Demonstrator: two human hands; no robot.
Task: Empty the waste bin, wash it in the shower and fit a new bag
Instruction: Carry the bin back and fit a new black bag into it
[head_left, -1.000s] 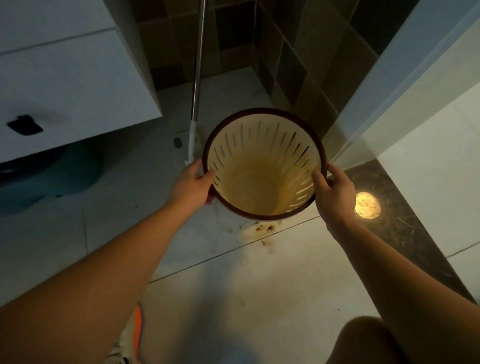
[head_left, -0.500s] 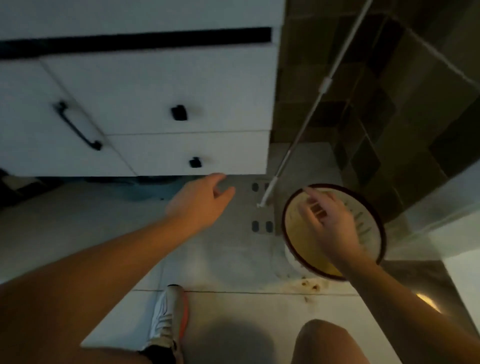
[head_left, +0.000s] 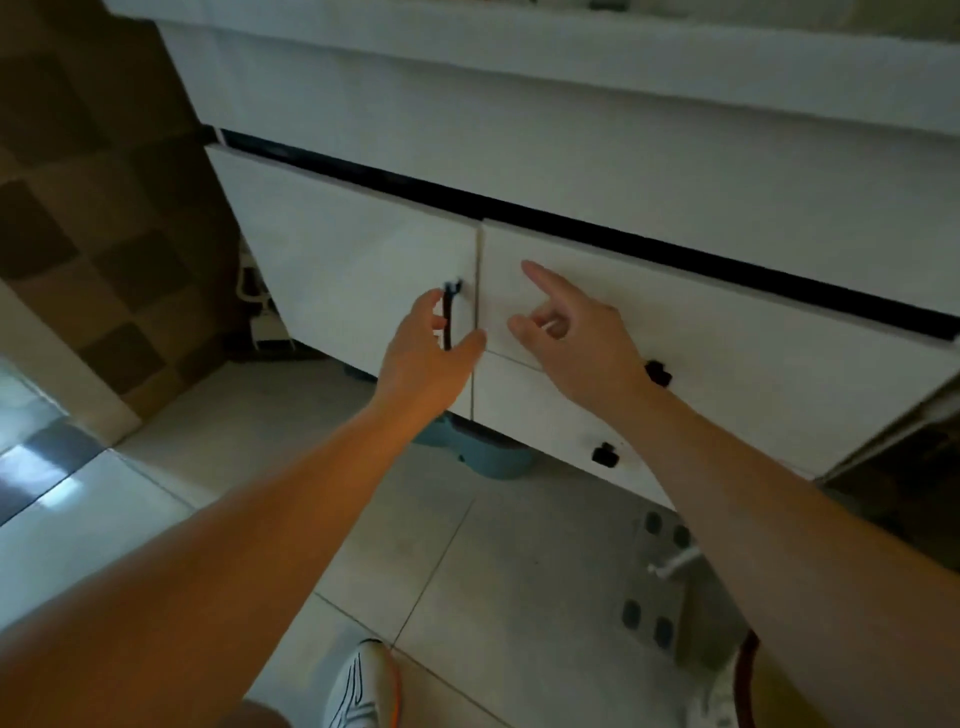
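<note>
At the smooth white cabinet door (head_left: 363, 270), my left hand (head_left: 423, 358) grips its slim black handle (head_left: 448, 319); my right hand (head_left: 576, 343) hovers loosely curled, forefinger out, gripping nothing.

We count two hands (head_left: 431, 358) (head_left: 576, 343), one door (head_left: 358, 291), two drawers (head_left: 727, 332) (head_left: 545, 415), two knobs (head_left: 658, 373) (head_left: 604, 455), one handle (head_left: 449, 319), and perhaps one shoe (head_left: 363, 686).

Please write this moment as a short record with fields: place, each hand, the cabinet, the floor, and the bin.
place: bathroom, in front of a white cabinet under a counter
left hand: at the black door handle, fingers curving round it, grip not certain
right hand: in front of the upper drawer, index finger out, holds nothing
drawers: two, each with a small black knob
floor: pale tiles, a white shoe, a flat mop head
bin: only a dark red rim edge at lower right
</note>
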